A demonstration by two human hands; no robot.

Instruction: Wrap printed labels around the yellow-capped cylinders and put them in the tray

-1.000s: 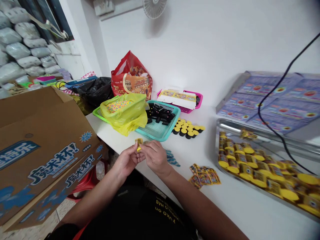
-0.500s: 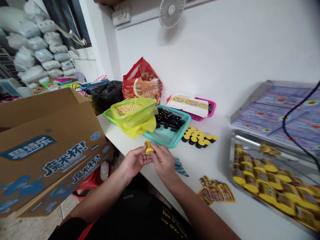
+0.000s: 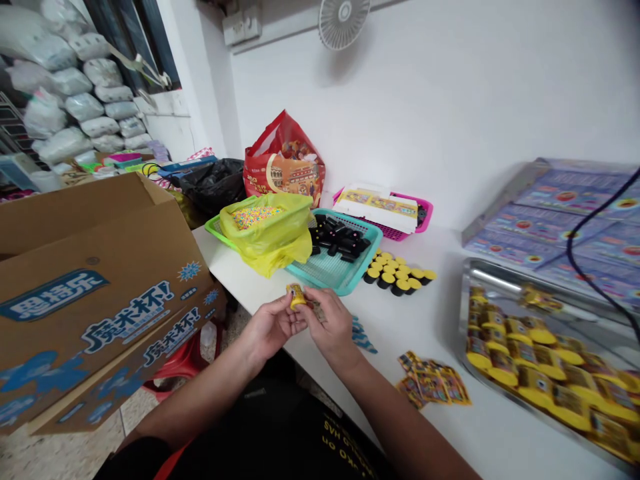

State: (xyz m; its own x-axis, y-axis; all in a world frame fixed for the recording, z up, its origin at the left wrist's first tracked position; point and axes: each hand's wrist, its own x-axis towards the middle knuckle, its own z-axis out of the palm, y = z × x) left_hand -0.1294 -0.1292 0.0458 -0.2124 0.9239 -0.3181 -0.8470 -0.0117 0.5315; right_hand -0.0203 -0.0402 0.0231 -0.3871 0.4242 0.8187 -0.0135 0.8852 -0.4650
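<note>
Above the table's front edge I hold a small yellow cup with a printed label [image 3: 296, 294] between both hands. My left hand [image 3: 269, 328] has its thumb against the near side, with the fingers curled under it. My right hand [image 3: 331, 325] closes its thumb and fingertips on the right side. Just beyond my right hand stand several black cups with yellow lids [image 3: 391, 272]. Flat blue striped pieces [image 3: 363, 335] lie beside that hand, partly hidden by it. Printed yellow labels [image 3: 434, 383] lie in a loose pile to the right of my right forearm.
A metal tray [image 3: 465, 313] at right holds several yellow labelled cups. Behind my hands are a teal basket [image 3: 327, 279] of black pieces and a yellow bag [image 3: 273, 248] with coloured beads. A large cardboard box [image 3: 125, 273] stands left; purple boxes [image 3: 540, 220] sit at back right.
The labelled cup has been turned a little in my fingers, so more of its printed side shows. My right hand has shifted slightly rightward. The things on the table have stayed put.
</note>
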